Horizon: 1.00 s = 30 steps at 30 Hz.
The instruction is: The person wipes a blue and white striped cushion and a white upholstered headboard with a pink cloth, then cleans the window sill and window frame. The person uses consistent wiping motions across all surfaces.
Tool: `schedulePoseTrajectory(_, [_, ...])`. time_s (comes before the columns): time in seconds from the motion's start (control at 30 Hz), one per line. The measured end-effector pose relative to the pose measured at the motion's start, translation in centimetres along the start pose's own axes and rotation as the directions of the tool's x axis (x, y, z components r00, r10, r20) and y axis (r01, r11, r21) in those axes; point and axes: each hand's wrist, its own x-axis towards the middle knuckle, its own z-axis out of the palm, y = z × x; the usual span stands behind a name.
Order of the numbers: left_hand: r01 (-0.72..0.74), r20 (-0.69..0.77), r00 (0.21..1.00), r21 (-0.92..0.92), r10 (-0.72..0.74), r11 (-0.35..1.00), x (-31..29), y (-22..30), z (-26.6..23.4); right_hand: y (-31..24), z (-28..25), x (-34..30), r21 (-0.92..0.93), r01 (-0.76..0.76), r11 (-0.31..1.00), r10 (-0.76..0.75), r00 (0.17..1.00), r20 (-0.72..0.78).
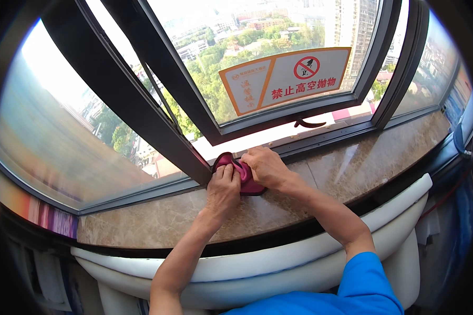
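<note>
Both the left hand (pixel 223 190) and the right hand (pixel 267 167) are clamped, close together, on a crumpled pink cloth (pixel 252 187) just below the lower left corner of the open window (pixel 294 120). A dark handle (pixel 311 124) sits on the window's bottom edge; below the window run a brown stone sill (pixel 336 168) and a white seat (pixel 284 268).

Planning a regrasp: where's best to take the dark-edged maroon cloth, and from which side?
Probably the lower right edge of the dark-edged maroon cloth, pinched from the person's side. That part is spread out and clear of fingers, with its dark border exposed; the upper part is bunched into folds between the left hand and right hand.
</note>
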Motion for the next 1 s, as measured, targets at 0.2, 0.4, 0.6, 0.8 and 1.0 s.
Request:
schedulePoseTrajectory(0.2, [0.061, 0.056, 0.997, -0.277, -0.047, 0.959, 4.5, 3.4, 2.0, 4.2, -5.3, -3.8, -0.165, -0.124, 0.978, 0.12, 0.992, -0.034])
schedulePoseTrajectory(0.4, [0.026, 0.008, 1.0, -0.253, -0.025, 0.967, 6.7, 6.1, 4.3, 5.1, -5.2, -5.5, -0.27, -0.156, 0.95, 0.104, 0.975, -0.198])
schedulePoseTrajectory(0.6, [0.104, -0.004, 0.994, -0.09, -0.105, 0.99, 1.9, -1.0, 1.8, 0.8, -0.5, -1.9, -0.185, -0.043, 0.982, 0.047, 0.999, 0.016])
schedulePoseTrajectory(0.8, [0.135, 0.087, 0.988, -0.046, -0.13, 0.99, 2.7, 0.6, 2.6, 1.1, -0.7, -1.9, -0.344, -0.029, 0.938, 0.039, 0.999, 0.022])
schedulePoseTrajectory(1.0, [0.029, -0.013, 0.999, -0.244, -0.033, 0.969, 8.0, 7.7, 5.0, 6.8, -6.3, -6.8, -0.392, -0.117, 0.913, 0.023, 0.972, -0.236])
